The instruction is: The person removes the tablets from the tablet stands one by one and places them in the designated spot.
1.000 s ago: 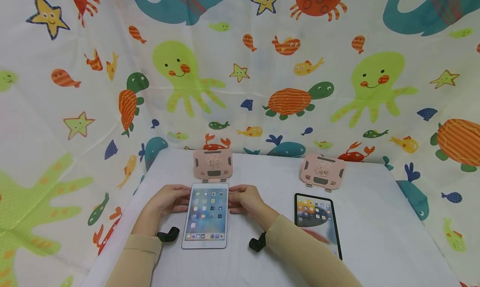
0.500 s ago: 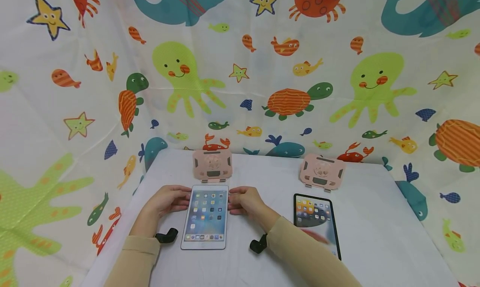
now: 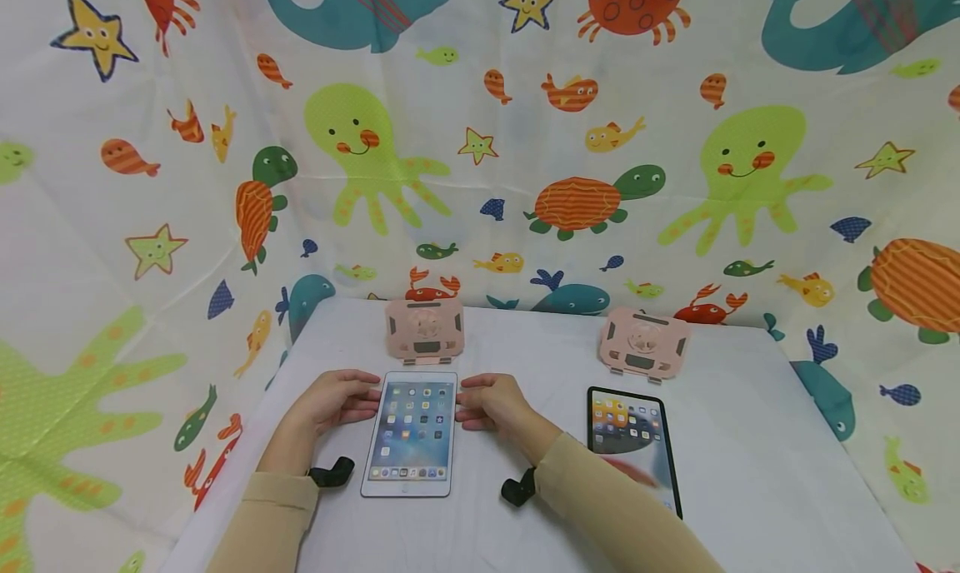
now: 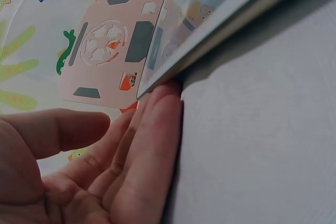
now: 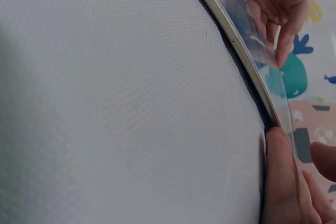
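A white tablet (image 3: 411,440) with a lit screen of app icons lies on the white table between my hands. My left hand (image 3: 337,406) is at its upper left edge. In the left wrist view, fairly straight fingertips (image 4: 165,95) touch the tablet's corner, and the thumb stands away from it. My right hand (image 3: 491,406) is at the opposite edge. The right wrist view shows a fingertip (image 5: 278,135) against the tablet's side (image 5: 236,45), with the thumb apart. Just beyond the tablet's top edge stands a pink case (image 3: 426,327) with grey patches.
To the right, a black-framed tablet (image 3: 630,431) lies partly under my right sleeve (image 3: 607,506). Behind it is a second pink case (image 3: 645,344). A curtain (image 3: 480,173) printed with sea animals hangs along the back. Black wrist cameras (image 3: 517,488) sit close to the tabletop.
The white tablet's far edge has come down slightly, nearer the table. Both hands have drawn a little outward from its sides, with the thumbs off it.
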`<state>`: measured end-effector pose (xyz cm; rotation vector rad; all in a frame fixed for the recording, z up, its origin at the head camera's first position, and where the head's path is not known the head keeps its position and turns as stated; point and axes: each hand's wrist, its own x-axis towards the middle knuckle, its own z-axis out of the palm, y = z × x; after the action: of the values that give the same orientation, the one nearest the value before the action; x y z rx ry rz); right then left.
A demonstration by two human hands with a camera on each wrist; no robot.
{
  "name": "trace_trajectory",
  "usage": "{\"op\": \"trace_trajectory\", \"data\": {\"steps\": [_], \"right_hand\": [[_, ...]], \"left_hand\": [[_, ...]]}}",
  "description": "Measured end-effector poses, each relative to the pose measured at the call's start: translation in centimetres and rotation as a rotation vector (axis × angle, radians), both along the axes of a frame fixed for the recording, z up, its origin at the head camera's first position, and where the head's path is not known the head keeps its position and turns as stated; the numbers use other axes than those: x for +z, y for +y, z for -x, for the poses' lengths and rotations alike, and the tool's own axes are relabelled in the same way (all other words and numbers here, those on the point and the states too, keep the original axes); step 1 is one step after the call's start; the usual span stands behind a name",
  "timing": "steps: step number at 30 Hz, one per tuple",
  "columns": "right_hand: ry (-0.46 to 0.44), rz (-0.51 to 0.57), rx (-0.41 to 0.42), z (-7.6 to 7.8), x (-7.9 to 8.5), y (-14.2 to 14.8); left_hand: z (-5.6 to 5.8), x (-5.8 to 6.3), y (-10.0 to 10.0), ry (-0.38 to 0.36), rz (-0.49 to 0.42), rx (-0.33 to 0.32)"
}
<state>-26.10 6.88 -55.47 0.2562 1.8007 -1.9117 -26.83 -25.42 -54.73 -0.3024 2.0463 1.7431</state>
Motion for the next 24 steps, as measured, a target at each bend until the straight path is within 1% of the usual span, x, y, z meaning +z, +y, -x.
{"op": "trace_trajectory", "data": {"steps": [5, 9, 17, 21, 24], "right_hand": [[-0.004, 0.014, 0.012, -0.02, 0.04, 0.20], [-0.010, 0.023, 0.011, -0.10, 0.15, 0.34], [-0.005, 0.042, 0.013, -0.37, 0.27, 0.36], [0.000, 0.043, 0.021, -0.60, 0.36, 0.37], [-0.003, 0.041, 0.019, -0.69, 0.51, 0.38]], "left_hand": [[-0.22, 0.21, -0.05, -0.008, 0.002, 0.001], [-0.30, 0.23, -0.22, -0.004, -0.001, -0.011], [-0.26, 0.25, -0.51, -0.024, -0.055, 0.003], [-0.25, 0.22, -0.56, -0.031, -0.068, 0.015], [-0.26, 0.28, -0.64, -0.024, -0.069, 0.006]]}}
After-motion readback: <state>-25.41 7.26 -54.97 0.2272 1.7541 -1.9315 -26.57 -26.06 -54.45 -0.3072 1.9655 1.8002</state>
